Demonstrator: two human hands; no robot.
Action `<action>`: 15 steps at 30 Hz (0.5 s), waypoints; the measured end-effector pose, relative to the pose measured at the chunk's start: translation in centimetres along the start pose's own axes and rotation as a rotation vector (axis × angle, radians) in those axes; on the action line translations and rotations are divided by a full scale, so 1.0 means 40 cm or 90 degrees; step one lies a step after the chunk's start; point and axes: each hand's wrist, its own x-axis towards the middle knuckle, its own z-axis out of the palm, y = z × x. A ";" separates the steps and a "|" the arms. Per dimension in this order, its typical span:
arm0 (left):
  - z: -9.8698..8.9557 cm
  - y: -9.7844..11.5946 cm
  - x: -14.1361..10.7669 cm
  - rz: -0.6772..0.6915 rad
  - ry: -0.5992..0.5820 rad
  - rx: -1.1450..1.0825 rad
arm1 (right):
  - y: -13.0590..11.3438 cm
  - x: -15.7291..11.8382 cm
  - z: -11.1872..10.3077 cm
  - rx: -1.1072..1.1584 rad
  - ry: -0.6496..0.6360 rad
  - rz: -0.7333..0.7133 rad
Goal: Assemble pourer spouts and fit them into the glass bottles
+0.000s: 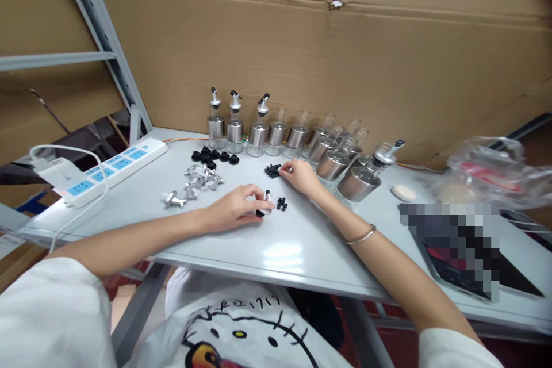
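My left hand [244,207] is closed round a silver bottle pour spout [268,198] with a black tip, held low over the white table [259,270]. Thumb and finger of my right hand [298,175] pinch at the edge of a small pile of black lever-like pieces [272,171]; the exact piece between them is partly hidden. Between the hands lie several tiny black plugs [282,204]. Left of them is a heap of silver spout bodies [202,179], with a single spout body [173,200] apart from it. Behind these sit several black stoppers [210,155].
Glass bottles with steel sleeves [297,137] line the back; several carry spouts, including one bottle [360,179] at right. A power strip [112,172] with a white cable lies left. On the right are a white oval object [403,193], a plastic bag [483,175] and a dark device [461,273].
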 end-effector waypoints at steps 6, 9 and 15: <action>-0.002 0.000 0.002 0.002 -0.004 0.035 | -0.001 0.005 0.011 0.039 0.017 0.004; -0.002 -0.002 0.001 -0.011 0.000 0.040 | -0.006 0.006 0.007 0.063 0.029 -0.001; 0.001 -0.005 -0.003 -0.077 0.026 0.033 | -0.024 -0.058 -0.049 0.110 0.102 -0.083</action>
